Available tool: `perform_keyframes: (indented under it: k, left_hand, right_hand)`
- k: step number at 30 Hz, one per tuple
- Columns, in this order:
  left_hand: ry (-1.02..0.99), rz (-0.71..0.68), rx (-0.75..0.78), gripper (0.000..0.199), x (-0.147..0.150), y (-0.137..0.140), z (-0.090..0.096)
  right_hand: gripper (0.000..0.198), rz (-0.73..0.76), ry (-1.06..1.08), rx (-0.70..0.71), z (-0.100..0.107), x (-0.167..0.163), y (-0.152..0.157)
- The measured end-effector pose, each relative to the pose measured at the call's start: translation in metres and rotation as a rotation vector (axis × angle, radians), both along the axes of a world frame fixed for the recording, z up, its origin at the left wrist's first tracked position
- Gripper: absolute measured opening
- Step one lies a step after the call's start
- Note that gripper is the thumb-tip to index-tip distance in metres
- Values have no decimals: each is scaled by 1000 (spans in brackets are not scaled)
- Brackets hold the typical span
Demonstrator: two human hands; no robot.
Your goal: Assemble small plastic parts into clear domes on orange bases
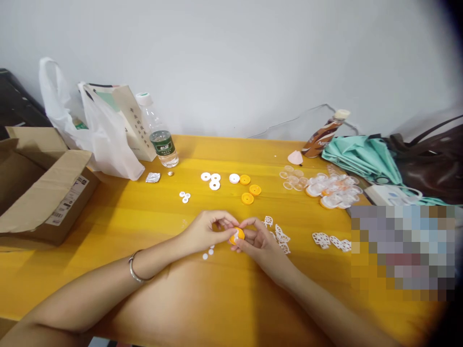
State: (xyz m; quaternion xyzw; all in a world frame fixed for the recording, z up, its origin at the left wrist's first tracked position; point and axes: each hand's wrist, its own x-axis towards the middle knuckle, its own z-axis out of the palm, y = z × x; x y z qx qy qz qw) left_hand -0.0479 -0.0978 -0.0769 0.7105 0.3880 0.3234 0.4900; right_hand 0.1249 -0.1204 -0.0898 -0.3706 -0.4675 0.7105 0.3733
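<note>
Both hands meet over the middle of the table, fingertips closed around one small round orange disc (237, 235) with a white piece on its face. My left hand (211, 231) pinches its left edge, and my right hand (258, 243) grips it from the right. Beyond them lie loose orange discs (248, 198) and white ring discs (214, 185). White lattice-shaped pieces (281, 234) are partly hidden behind my right hand. Small white dots (205, 256) rest just below my left hand. Farther left sits a cluster of small white round parts (185, 197).
An open cardboard box (68, 202), a white plastic bag (108, 135) and a water bottle (164, 144) stand at left. On the right are stacked clear-and-orange parts (334, 189), a brown drink bottle (323, 135), teal fabric (365, 156) and more lattice pieces (321, 240).
</note>
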Motion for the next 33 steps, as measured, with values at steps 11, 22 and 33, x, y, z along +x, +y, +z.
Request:
perform_keyframes:
  k: [11, 22, 33]
  left_hand:
    - [-168, 117, -232, 22, 2, 1, -2]
    - [-226, 155, -344, 25, 1, 4, 0]
    - [-156, 183, -151, 22, -3, 8, -6]
  right_hand:
    - [31, -7, -33, 208, -6, -3, -2]
    - [30, -81, -85, 215, -9, 0, 0]
    - [32, -135, -54, 168, -7, 0, 2]
